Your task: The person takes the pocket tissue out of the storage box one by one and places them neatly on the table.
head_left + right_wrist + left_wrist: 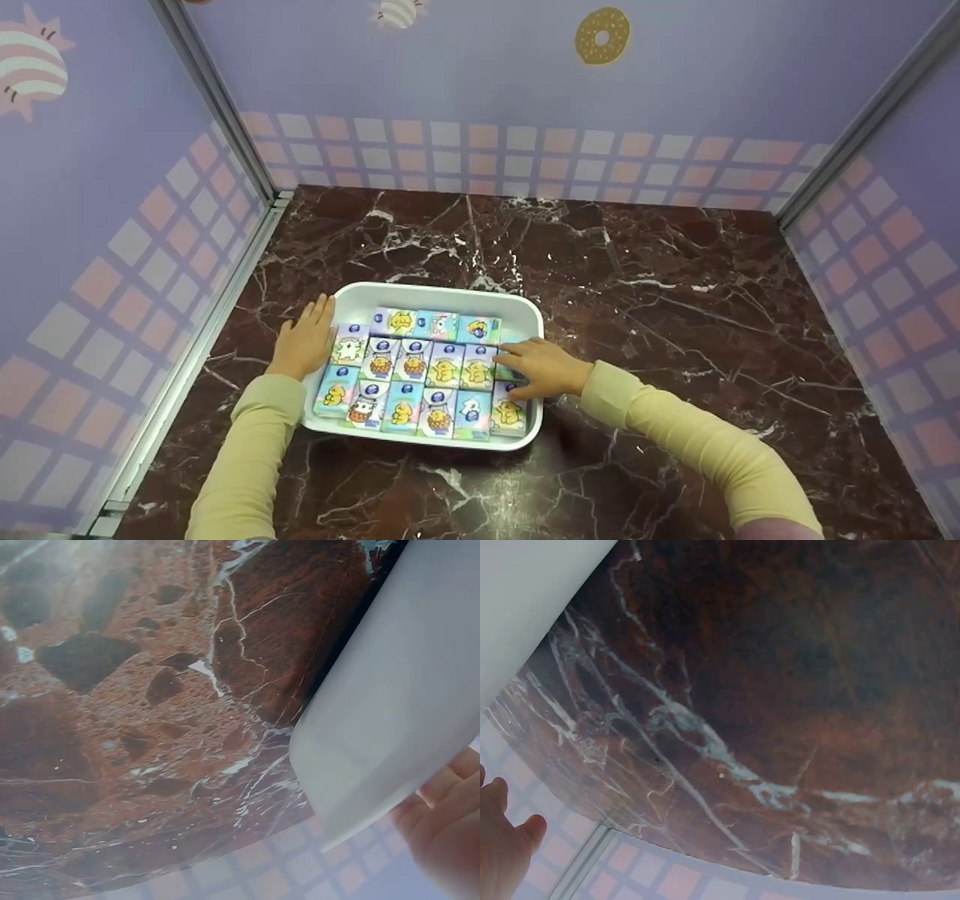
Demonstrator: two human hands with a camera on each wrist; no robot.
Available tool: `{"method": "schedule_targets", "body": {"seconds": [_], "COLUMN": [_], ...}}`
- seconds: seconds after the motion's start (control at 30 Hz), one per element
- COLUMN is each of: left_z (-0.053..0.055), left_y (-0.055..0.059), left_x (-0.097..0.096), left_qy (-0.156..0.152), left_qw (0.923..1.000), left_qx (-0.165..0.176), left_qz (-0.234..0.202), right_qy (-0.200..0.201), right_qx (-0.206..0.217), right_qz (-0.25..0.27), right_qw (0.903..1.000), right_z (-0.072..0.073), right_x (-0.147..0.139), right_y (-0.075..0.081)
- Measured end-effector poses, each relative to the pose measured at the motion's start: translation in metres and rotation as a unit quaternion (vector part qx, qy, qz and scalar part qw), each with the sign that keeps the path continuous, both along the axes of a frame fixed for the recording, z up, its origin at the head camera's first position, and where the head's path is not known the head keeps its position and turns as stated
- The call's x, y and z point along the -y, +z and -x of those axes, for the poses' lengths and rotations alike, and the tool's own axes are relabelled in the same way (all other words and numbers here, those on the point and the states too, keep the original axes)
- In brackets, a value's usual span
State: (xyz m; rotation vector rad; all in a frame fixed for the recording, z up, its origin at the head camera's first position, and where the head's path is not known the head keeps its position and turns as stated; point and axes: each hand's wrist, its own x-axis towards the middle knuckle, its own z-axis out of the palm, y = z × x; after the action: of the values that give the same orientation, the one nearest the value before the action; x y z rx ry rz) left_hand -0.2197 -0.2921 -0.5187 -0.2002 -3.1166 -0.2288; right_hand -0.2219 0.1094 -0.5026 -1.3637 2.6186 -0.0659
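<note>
A white plastic tray (420,441) holds several small cartoon-printed packs (412,360) in purple, teal and white, laid flat in rows. At its left rim rests my left hand (304,337), fingers extended along the outer edge and holding no pack. My right hand (551,367) reaches over the right rim, its fingers and thumb spread over the packs at that end and partly hiding them. In the right wrist view the right hand (450,825) shows beside the outer wall of the tray (390,705). Part of the left hand (502,840) appears in the left wrist view's lower left corner.
The tray stands on a dark red-brown marbled tabletop (660,330) with white veins. Purple panels surround it: a back wall (487,82) with pink and white squares, a left wall (97,195) and a right wall (915,172). Metal strips run along the corners.
</note>
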Motion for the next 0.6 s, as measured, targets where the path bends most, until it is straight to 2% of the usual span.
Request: {"method": "schedule_targets", "body": {"seconds": [0.23,0.47,0.6], "left_z": [-0.002,-0.003,-0.002], "left_y": [0.000,-0.001,-0.004], "left_x": [-0.001,-0.003,-0.003], "left_qy": [-0.009,-0.018,-0.028], "left_qw": [0.9996,0.9983,0.9977], "left_qx": [-0.027,-0.052,-0.059], "left_qz": [0.003,0.020,0.015], "right_qy": [0.003,-0.022,-0.039], "right_qx": [-0.061,-0.102,-0.119], "right_qz": [0.003,0.007,0.000], "right_qw": [0.9981,0.9945,0.9921], "right_z": [0.004,0.008,0.010], "right_x": [0.006,0.011,0.015], "right_y": [-0.006,-0.012,-0.015]}}
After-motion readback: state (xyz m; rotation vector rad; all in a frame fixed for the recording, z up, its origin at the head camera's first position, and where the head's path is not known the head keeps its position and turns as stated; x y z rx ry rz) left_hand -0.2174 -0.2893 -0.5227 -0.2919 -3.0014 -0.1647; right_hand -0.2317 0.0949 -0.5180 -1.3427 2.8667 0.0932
